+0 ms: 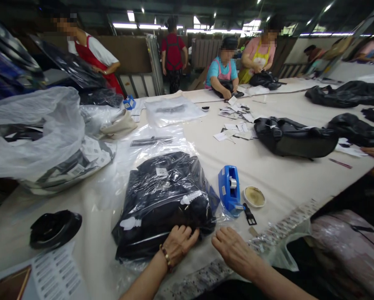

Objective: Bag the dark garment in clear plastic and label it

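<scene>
A black bag lies on the table inside a clear plastic bag, with white tags showing through the film. My left hand, a beaded bracelet at its wrist, is at the near edge of this package. Its fingers are curled down onto the plastic. Just right of the package's near corner is my right hand. Those fingers are closed where the loose film ends, and the fingertips are hidden. Beyond my right hand stand a blue tape dispenser and a small black buckle strap.
A round tin sits beside the dispenser. Left are a black tape-like roll, a label sheet and a heap of plastic bags. Black bags and paper tags lie farther back. Co-workers stand around the table.
</scene>
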Available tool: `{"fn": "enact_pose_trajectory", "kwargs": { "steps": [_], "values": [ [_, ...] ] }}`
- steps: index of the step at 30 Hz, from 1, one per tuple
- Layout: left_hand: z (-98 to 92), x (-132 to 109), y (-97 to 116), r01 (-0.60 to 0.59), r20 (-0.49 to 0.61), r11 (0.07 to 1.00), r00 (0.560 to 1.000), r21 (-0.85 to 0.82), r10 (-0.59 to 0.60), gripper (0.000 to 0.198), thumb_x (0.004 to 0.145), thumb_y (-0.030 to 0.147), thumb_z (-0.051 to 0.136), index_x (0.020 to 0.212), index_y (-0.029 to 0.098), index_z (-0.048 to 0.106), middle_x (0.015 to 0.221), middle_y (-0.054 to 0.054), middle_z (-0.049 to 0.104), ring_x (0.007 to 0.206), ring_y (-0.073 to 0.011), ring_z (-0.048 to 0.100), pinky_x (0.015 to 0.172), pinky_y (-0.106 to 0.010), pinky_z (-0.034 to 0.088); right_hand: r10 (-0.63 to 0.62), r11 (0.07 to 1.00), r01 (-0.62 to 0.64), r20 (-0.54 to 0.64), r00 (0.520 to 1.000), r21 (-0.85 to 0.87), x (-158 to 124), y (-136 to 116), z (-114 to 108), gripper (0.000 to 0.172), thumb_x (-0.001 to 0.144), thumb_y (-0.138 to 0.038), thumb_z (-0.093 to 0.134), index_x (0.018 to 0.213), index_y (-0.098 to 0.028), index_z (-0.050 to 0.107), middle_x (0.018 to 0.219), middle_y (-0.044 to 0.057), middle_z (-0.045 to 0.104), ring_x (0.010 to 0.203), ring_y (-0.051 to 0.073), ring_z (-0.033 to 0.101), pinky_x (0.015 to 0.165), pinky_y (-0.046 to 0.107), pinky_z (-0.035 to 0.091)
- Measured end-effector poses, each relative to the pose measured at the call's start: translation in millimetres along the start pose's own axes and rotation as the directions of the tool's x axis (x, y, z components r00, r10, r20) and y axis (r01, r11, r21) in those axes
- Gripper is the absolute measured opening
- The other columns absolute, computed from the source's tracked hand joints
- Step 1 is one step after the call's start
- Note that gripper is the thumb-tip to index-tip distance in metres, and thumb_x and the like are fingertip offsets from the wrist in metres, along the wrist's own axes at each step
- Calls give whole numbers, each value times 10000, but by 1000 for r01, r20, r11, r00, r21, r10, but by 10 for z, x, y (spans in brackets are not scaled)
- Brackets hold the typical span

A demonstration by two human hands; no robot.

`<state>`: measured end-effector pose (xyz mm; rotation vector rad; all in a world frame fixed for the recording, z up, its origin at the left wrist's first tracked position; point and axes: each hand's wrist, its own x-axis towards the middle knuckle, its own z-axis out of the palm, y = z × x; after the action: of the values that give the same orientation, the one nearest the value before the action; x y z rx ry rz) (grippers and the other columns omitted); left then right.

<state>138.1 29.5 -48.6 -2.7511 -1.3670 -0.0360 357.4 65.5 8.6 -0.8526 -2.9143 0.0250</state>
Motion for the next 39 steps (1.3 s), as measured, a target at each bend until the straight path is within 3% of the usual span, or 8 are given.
{"fn": "enact_pose_trajectory", "kwargs": {
  "steps": [5, 15, 21, 26, 34, 39],
  "values": [
    [-3, 1, 15, 32, -17, 999, 999, -17, -33, 356, 884, 145, 364, 1238, 177, 369, 795, -30, 538, 691, -166, 498, 550, -314, 344, -112, 975, 99, -56, 992, -201, 226, 43, 125, 159, 719, -62, 537, 722, -203, 462, 667, 0, 541, 655, 175, 474, 615, 307, 310],
    [-57, 0, 35, 75, -47, 995, 996, -61, -78, 283, 912, 170, 317, 1176, 171, 417, 774, -34, 538, 676, -148, 486, 563, -299, 331, -49, 981, 24, -126, 991, -193, 324, 44, 240, 241, 668, -11, 564, 665, -218, 442, 590, -8, 532, 571, 174, 472, 551, 301, 271],
    [-38, -8, 51, 83, -138, 995, 986, -62, -91, 260, 907, 171, 333, 1147, 164, 432, 753, -27, 536, 659, -144, 481, 566, -307, 326, -74, 978, 43, -148, 986, -203, 321, 55, 203, 231, 710, -11, 530, 851, -190, 491, 611, -16, 532, 580, 165, 464, 575, 298, 263],
    [2, -3, 56, 89, -232, 994, 967, -65, -102, 230, 896, 177, 368, 1110, 162, 450, 739, -13, 541, 641, -143, 478, 545, -311, 317, -64, 979, 32, -157, 985, -200, 363, 71, 200, 223, 722, -10, 507, 699, -220, 434, 572, -14, 500, 553, 173, 434, 572, 306, 237],
    [-5, -5, 57, 101, -164, 992, 980, -72, -112, 247, 909, 169, 346, 1144, 170, 422, 785, -24, 559, 692, -143, 498, 578, -315, 336, -77, 981, 43, -179, 981, -187, 415, 152, 183, 208, 783, -39, 471, 679, -219, 464, 561, -15, 502, 557, 168, 423, 580, 308, 230],
    [-21, 26, 44, 108, -144, 991, 982, -75, -118, 243, 909, 158, 334, 1134, 158, 425, 798, -33, 563, 702, -147, 501, 583, -317, 344, -36, 985, -9, -250, 968, -174, 434, 348, 156, 231, 848, -101, 419, 652, -209, 477, 546, -8, 490, 540, 155, 407, 576, 294, 240]
  ]
}}
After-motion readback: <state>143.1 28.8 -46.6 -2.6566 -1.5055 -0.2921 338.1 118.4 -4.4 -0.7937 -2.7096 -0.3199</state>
